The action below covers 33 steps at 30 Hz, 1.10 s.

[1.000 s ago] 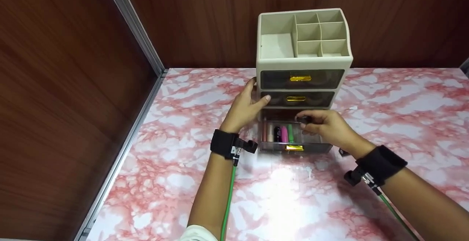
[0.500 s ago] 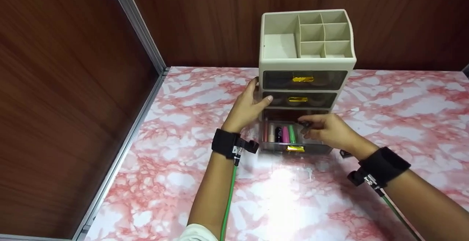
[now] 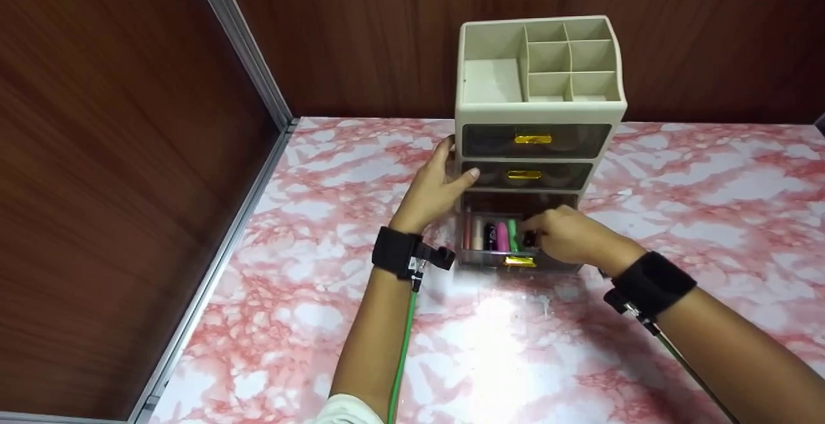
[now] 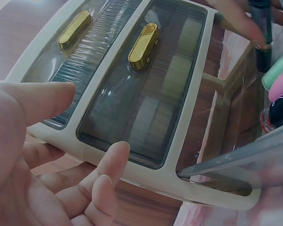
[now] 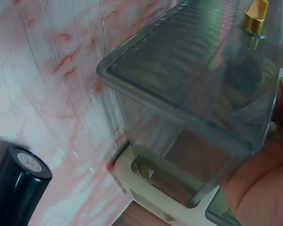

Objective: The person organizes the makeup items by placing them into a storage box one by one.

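A cream organizer [image 3: 541, 111] stands with its lowest clear drawer [image 3: 561, 263] pulled out. My left hand [image 3: 432, 192] rests at its left side, thumb at the middle drawer's front, fingers loosely bent. My right hand [image 3: 570, 234] is down in the open drawer's right part, pinching a dark glossy cosmetic tube [image 4: 262, 23], best seen in the left wrist view. Left of it lie a green tube [image 3: 513, 234], a pink tube [image 3: 502, 237], a black tube [image 3: 490, 237] and paler tubes [image 3: 477, 234]. The right wrist view shows the palm beside the drawer wall; the pinch is hidden there.
Another black tube [image 5: 19, 183] lies on the marbled table [image 3: 322, 250], right of the drawer. Two upper drawers with gold handles [image 3: 533, 139] are closed. A wooden wall [image 3: 374, 37] stands behind, with another panel [image 3: 116, 153] at left.
My right hand has lowered into the drawer with the dark tube, beside the green one. The left hand has kept its place at the organizer.
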### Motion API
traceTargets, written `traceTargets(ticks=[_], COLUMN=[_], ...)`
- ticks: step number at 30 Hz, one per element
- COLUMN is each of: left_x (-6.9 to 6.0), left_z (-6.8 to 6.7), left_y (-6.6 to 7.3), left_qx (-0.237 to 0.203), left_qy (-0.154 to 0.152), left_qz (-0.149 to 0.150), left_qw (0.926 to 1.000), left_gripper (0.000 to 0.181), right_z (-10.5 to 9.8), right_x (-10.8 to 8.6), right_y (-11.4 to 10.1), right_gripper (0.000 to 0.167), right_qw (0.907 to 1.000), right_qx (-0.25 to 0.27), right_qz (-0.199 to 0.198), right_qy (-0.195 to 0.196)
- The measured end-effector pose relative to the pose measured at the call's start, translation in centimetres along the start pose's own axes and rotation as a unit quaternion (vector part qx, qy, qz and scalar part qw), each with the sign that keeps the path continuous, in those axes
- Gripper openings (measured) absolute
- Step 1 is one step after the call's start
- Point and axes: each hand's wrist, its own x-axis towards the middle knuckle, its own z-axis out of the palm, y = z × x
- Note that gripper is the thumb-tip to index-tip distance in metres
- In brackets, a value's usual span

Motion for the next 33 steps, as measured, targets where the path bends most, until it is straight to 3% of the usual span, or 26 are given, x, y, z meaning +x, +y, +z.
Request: traceTargets(ticks=[4,14,22,28,33], left_x=[0.0,-0.1,-0.2,-0.3,-0.1], left_z=[0.0,-0.1,-0.1,-0.1,-0.2], left_y=[0.0,-0.1,-0.3,-0.4,-0.2], left_qx=[0.002,-0.004,-0.008,-0.008,-0.006], left_qy=[0.003,-0.002,-0.002,-0.002,-0.001], left_qz=[0.004,0.002,-0.005,-0.006,-0.001], left_qw=[1.0000,1.0000,1.0000,1.0000,1.0000], left_gripper=[0.074,0.076,0.078,0.077,0.075], right_z=[0.2,1.2,1.0,0.6,0.2], right_x=[0.2,1.0,1.7,2.2,2.5], right_y=[-0.2,-0.2,-0.5,-0.5,-0.4], right_gripper=[0.032,0.009,0.048,0.040,0.039], right_qw=[0.9994,0.9991,0.9932,0.9901,0.9880], right_qx=[-0.007,-0.010,-0.012,-0.018,-0.019], right_qz=[0.019,0.042,0.111,0.110,0.112], right_qy=[-0.027,0.000,-0.034,-0.085,-0.104])
